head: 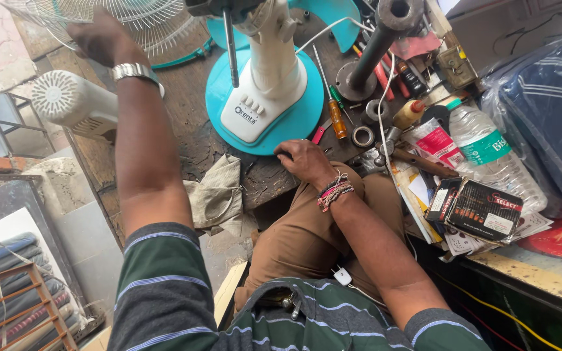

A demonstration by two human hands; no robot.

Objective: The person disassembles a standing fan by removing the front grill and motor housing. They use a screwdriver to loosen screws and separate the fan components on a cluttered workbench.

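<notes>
A table fan with a round teal base (294, 114) and a white pillar (273, 62) stands on a dark wooden workbench (190, 110). My left hand (102, 39), with a metal watch on the wrist, reaches up and grips the white wire fan guard (147, 19) at the top left. My right hand (304, 159), wearing thread bracelets, rests on the bench edge just below the teal base, fingers curled over something small and dark that I cannot make out. A white power cord (330, 29) runs from the fan.
An orange-handled screwdriver (336, 117), a metal pipe on a flange (372, 49), rings and small parts lie right of the fan. A plastic water bottle (492, 153), a dark box (476, 208) and papers sit further right. A rag (219, 192) hangs off the bench; a white motor housing (69, 101) lies at left.
</notes>
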